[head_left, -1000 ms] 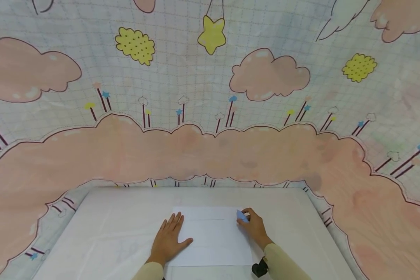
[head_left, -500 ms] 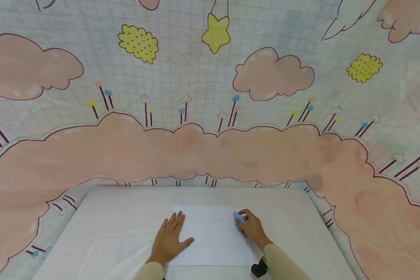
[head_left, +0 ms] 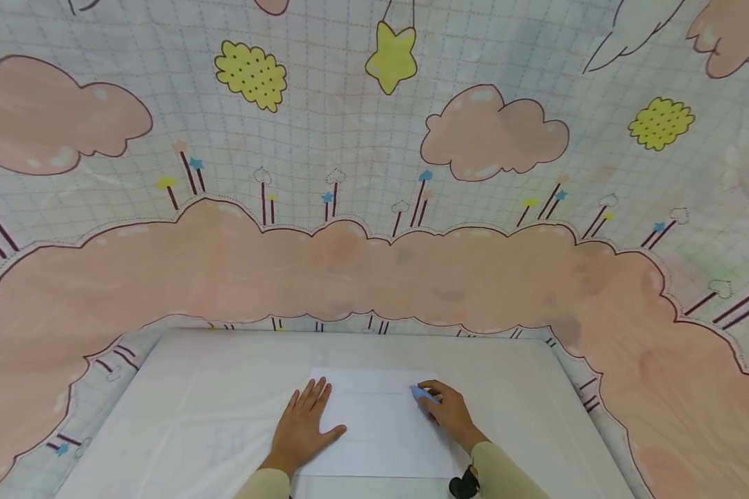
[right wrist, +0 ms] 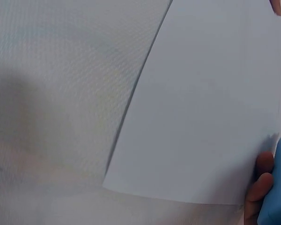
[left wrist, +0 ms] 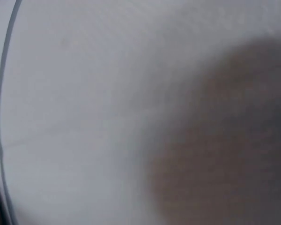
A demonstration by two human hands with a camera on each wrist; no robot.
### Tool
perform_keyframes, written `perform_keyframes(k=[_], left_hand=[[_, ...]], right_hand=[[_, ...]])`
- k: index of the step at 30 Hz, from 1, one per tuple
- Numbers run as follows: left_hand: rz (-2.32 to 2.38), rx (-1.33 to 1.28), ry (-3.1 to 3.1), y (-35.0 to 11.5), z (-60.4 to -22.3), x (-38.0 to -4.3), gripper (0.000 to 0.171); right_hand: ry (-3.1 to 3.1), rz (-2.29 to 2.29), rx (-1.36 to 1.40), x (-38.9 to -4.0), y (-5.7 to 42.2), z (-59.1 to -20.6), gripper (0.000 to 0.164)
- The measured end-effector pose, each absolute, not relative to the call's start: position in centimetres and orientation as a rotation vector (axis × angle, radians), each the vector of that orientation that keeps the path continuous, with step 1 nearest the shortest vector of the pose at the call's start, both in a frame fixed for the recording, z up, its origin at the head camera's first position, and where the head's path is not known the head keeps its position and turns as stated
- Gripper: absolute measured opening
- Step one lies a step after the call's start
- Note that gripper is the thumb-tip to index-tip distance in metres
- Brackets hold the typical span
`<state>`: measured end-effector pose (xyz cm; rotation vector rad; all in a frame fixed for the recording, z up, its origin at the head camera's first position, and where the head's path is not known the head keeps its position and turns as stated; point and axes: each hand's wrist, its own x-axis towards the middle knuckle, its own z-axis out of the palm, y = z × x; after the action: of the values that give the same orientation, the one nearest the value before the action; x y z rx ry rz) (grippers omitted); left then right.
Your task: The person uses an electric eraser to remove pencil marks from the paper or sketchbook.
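As left hand [head_left: 302, 427] lies flat, right hand [head_left: 452, 410] pinching object [head_left: 420, 394] (blue)

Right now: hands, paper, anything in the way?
Left hand flat over left edge of white paper. Right hand grips blue object near paper's top right. Beyond these, no obstruction visible.

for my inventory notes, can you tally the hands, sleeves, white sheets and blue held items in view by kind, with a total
Hands: 2 (left hand, right hand)
Sleeves: 2 (left sleeve, right sleeve)
White sheets: 1 (white sheet on the table)
Blue held items: 1 (blue item in the right hand)
Total: 6
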<state>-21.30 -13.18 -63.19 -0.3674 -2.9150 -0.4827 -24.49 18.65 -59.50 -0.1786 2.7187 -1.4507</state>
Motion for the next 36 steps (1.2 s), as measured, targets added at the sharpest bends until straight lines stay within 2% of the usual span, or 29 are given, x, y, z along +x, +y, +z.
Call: perform_keyframes(k=[14,36], left_hand=[[-0.572,-0.471,-2.869,-13.7,-62.6,-20.3,0.081],[-0.506,-0.463,-2.837,-13.8,-62.7,-20.2,0.08]], right_hand=[[2.693,-1.428,-0.226,-24.5,18.9,-59.2,0.024],[2.636,-1.427,-0.263,-24.7,18.6,-59.2,0.023]])
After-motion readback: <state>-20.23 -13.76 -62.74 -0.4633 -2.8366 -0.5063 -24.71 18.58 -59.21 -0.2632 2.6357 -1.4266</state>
